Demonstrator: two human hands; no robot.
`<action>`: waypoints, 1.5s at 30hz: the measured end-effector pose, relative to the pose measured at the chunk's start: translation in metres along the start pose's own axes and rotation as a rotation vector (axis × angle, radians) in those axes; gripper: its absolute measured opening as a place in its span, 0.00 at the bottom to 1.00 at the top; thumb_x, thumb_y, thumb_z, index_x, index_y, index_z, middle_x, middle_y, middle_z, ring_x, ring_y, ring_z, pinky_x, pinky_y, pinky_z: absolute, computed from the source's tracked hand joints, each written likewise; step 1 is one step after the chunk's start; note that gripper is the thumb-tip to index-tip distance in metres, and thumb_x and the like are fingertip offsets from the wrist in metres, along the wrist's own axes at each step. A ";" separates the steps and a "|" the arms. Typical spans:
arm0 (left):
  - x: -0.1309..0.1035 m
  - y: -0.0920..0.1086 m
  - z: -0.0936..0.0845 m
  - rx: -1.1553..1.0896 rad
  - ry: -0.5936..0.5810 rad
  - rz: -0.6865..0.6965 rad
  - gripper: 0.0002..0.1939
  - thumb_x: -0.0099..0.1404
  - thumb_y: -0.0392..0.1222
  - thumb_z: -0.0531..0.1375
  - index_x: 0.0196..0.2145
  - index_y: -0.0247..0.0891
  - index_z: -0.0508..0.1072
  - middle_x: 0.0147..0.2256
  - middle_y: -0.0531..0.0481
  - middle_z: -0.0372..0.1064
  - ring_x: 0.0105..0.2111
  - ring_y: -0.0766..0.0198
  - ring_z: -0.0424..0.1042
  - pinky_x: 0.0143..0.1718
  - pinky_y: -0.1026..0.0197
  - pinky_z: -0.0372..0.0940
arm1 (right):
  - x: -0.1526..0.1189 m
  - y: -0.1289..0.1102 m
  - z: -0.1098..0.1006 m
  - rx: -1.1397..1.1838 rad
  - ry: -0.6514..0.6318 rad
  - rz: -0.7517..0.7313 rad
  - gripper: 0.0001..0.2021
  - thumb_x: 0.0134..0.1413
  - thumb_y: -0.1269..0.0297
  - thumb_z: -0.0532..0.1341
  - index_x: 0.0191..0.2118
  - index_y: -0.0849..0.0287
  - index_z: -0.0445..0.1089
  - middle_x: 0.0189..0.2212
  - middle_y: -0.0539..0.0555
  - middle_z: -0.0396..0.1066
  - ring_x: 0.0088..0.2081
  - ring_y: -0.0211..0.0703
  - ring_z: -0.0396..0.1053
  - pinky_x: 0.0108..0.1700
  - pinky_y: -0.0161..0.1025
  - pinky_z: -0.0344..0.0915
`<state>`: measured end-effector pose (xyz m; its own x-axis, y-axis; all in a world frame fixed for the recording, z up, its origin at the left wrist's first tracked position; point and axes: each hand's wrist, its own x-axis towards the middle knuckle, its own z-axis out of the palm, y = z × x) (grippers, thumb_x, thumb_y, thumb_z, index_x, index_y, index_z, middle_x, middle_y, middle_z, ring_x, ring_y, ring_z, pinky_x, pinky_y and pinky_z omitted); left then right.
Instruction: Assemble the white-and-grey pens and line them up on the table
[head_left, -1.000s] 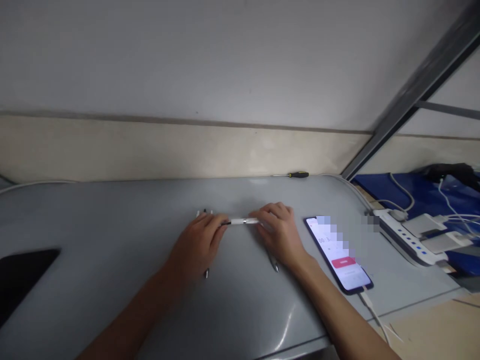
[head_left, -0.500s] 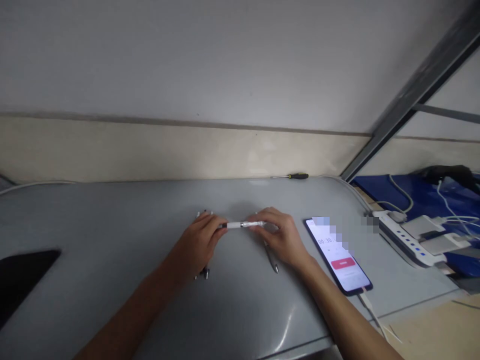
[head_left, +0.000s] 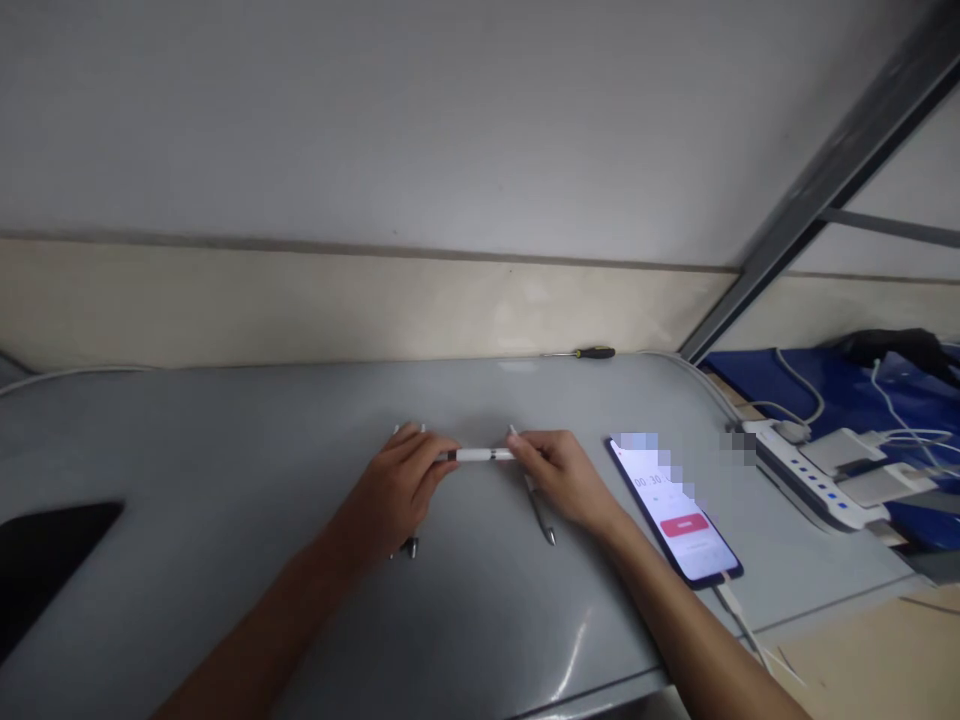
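A white pen (head_left: 474,455) with dark and silver bands lies level between my two hands, just above the desk. My left hand (head_left: 405,473) pinches its left end, the fingers closed over a dark section. At the other end, my right hand (head_left: 559,470) is closed round the pen, thumb on the near side; that tip is hidden. Beneath my right hand another pen with a silver tip (head_left: 551,536) rests on the desk, partly covered. Under my left hand lie several pens or pen parts (head_left: 411,547), mostly hidden, with only their ends showing.
A phone (head_left: 686,520) with a lit timer screen lies right of my right arm, its cable plugged in. Beyond it is a white power strip (head_left: 814,485) with chargers. A screwdriver (head_left: 596,352) lies by the wall. A black object (head_left: 56,560) sits at the left.
My right fingers have shifted their grip and now cover the clear right part of the pen that showed before. The left hand has stayed in almost the same place.
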<state>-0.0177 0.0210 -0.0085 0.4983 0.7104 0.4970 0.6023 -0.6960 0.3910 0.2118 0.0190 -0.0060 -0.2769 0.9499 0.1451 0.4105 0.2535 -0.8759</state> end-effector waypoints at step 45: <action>-0.001 0.005 -0.001 0.010 -0.020 -0.018 0.09 0.73 0.39 0.50 0.44 0.37 0.69 0.36 0.49 0.70 0.38 0.60 0.66 0.41 0.57 0.64 | 0.002 0.004 -0.005 0.121 0.027 -0.006 0.14 0.58 0.52 0.60 0.31 0.59 0.73 0.24 0.49 0.66 0.26 0.36 0.60 0.28 0.35 0.55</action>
<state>-0.0154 0.0171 -0.0063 0.4992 0.7251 0.4744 0.6173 -0.6818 0.3925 0.2171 0.0223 -0.0066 -0.2547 0.9534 0.1614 0.3005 0.2367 -0.9240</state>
